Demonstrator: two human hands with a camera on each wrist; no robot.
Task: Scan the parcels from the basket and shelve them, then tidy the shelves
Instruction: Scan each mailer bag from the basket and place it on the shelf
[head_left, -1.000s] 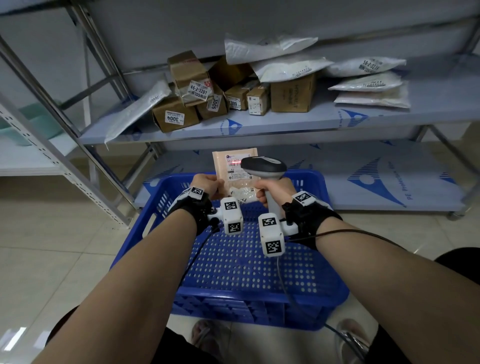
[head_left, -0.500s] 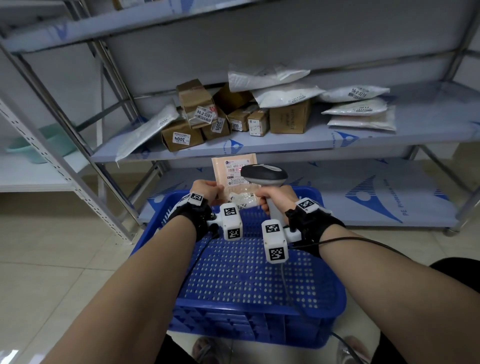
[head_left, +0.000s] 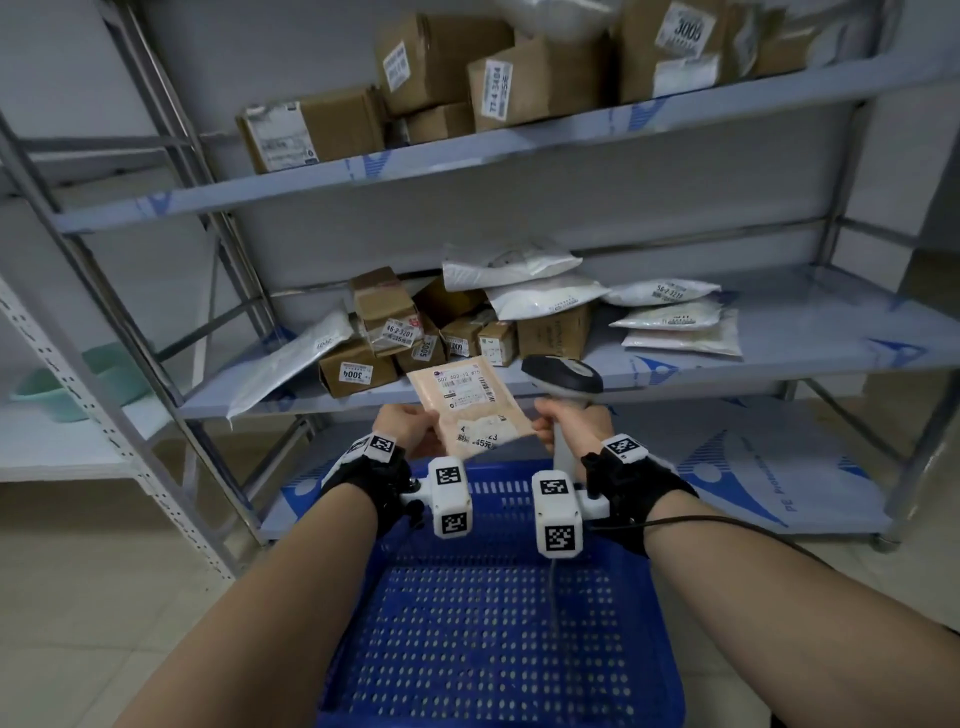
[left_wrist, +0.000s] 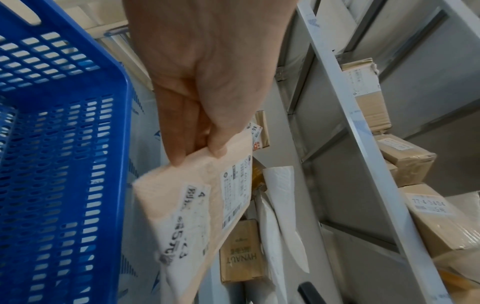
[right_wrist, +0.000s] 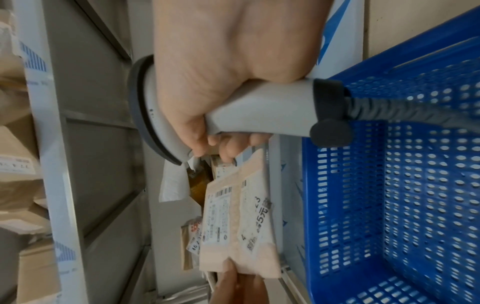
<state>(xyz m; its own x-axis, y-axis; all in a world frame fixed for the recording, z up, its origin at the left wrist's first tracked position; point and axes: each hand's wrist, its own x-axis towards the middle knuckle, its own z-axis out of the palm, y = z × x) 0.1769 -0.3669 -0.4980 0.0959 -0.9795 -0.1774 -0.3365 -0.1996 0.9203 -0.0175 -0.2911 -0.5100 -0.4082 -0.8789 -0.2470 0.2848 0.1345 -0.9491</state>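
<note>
Above the blue basket (head_left: 498, 613), the left hand (head_left: 410, 428) pinches a pink parcel (head_left: 470, 410) while the right hand (head_left: 574, 426) grips the scanner (head_left: 563, 375) beside it.

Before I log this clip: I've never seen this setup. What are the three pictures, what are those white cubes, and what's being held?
No robot here: a person works bare-handed. One camera sits on the head, one on each wrist; the white marker cubes are those wrist cameras. The left hand pinches a flat peach-coloured mailer parcel by its edge. The right hand grips a grey handheld barcode scanner. Below is a blue perforated plastic basket. Ahead, grey metal shelves hold brown cardboard boxes and white plastic mailers.
</note>
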